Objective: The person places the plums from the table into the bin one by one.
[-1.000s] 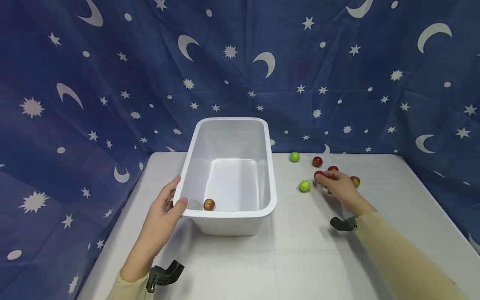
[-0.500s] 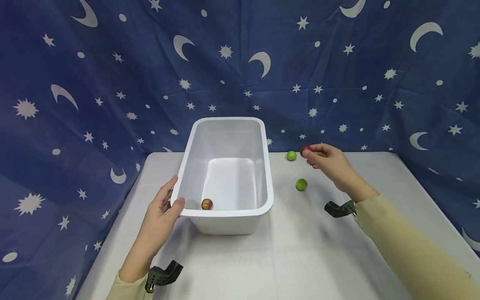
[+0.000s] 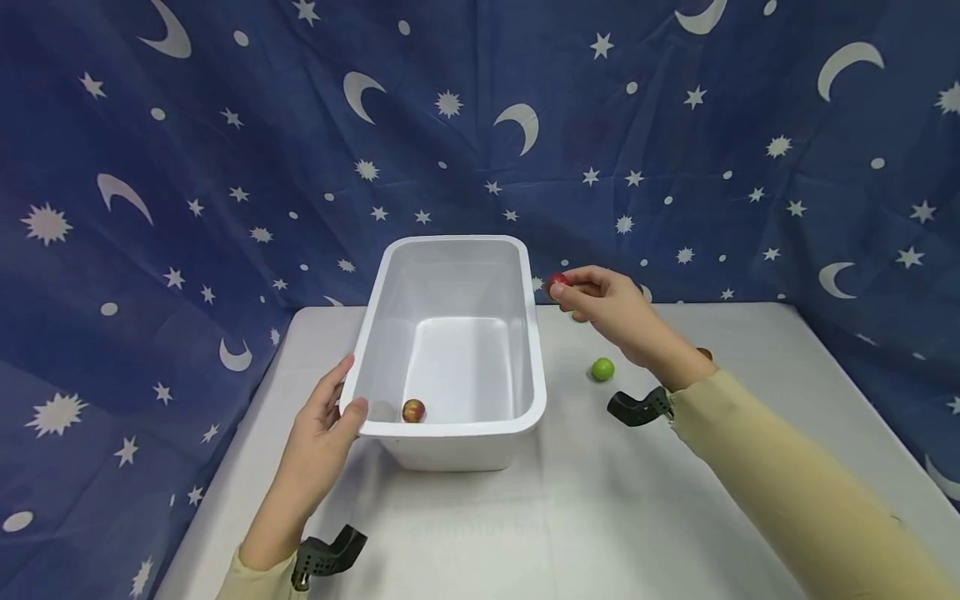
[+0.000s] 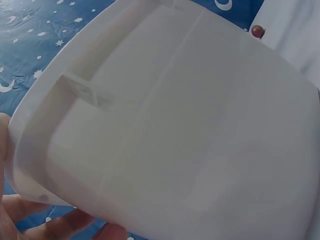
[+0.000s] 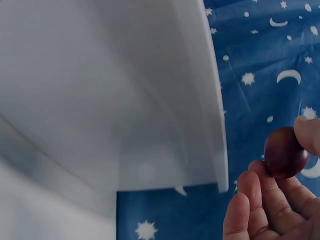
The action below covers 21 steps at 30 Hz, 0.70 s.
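A white plastic tub [image 3: 450, 430] stands on the table. My left hand [image 3: 313, 446] grips its near left corner, thumb on top of the rim and fingers under it. My right hand [image 3: 618, 312] pinches a dark red plum [image 5: 286, 152] between thumb and fingertips, in the air just outside the tub's right rim. Inside the tub, a red-yellow fruit [image 3: 413, 410] lies at the near left. On the table right of the tub lies a round green fruit [image 3: 602, 369]. A second green fruit [image 3: 580, 317] is mostly hidden behind my right hand.
A reddish-brown fruit [image 3: 705, 353] peeks out behind my right wrist; my arm may hide others. The white-covered table [image 3: 495, 533] meets a blue curtain [image 3: 465, 125] with moons and stars at the back and sides.
My right hand has picked the red plum up off the table and carried it left to beside the tub. My left hand has stayed on the tub's corner.
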### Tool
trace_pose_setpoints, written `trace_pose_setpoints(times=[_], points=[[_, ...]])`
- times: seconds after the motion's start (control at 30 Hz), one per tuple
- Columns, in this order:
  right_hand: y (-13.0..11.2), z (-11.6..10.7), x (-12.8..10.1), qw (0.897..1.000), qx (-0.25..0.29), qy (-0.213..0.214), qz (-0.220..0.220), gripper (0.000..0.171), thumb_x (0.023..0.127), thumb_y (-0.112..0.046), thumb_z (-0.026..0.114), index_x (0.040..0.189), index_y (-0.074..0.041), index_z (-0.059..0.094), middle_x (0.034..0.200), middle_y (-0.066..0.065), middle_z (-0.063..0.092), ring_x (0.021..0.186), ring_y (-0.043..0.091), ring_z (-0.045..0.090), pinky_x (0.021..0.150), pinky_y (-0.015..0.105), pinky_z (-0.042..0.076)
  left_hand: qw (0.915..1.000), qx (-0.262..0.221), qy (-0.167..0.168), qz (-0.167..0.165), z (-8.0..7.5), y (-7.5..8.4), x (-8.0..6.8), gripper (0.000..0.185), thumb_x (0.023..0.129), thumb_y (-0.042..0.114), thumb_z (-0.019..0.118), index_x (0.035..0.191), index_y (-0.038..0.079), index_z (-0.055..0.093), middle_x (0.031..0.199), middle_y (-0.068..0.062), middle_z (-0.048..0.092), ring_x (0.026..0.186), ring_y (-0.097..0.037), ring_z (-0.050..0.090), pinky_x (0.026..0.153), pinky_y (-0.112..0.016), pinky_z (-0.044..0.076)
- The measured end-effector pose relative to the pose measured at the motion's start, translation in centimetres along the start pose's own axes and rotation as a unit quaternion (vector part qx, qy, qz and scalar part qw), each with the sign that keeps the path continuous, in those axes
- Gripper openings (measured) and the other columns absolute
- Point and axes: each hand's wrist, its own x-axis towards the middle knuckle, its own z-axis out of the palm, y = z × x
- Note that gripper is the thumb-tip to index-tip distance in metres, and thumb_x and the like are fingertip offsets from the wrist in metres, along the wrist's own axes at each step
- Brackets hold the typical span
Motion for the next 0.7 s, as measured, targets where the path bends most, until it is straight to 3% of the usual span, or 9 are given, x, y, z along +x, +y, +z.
trace_pose_setpoints(times=[0.27, 0.53, 0.7], points=[[-1.7, 1.9, 0.1, 1.000, -0.005, -0.005, -0.023, 0.056, 0.088, -0.044, 0.069, 0.128, -0.008, 0.055, 0.121, 0.008, 0.061, 0.107, 0.023, 0.059, 0.090, 0.038, 0.049, 1.0000, -0.001, 0.003, -0.001, 0.1, 0.0, -0.1, 0.056, 0.101, 0.017, 0.050, 0.153, 0.021, 0.030, 0.151, -0.011, 0.036, 0.132, -0.030, 0.039, 0.099, -0.043, 0.037], [-3.6, 3.3, 0.7, 0.999, 0.015, -0.012, -0.045, 0.050, 0.086, -0.043, 0.072, 0.121, -0.011, 0.058, 0.114, 0.010, 0.065, 0.104, 0.026, 0.059, 0.088, 0.039, 0.049, 1.0000, 0.003, 0.005, -0.002, 0.2, -0.4, 0.0, 0.056, 0.101, 0.016, 0.049, 0.153, 0.021, 0.029, 0.152, -0.007, 0.034, 0.132, -0.028, 0.038, 0.093, -0.020, 0.041], [-4.8, 4.3, 1.2, 0.998, 0.024, -0.019, -0.055, 0.048, 0.086, -0.041, 0.072, 0.122, -0.011, 0.059, 0.110, 0.007, 0.066, 0.099, 0.023, 0.060, 0.089, 0.043, 0.048, 0.9999, 0.009, 0.004, -0.003, 0.1, -0.4, 0.1, 0.056, 0.101, 0.017, 0.049, 0.153, 0.023, 0.029, 0.152, -0.007, 0.034, 0.133, -0.027, 0.038, 0.093, -0.017, 0.040]])
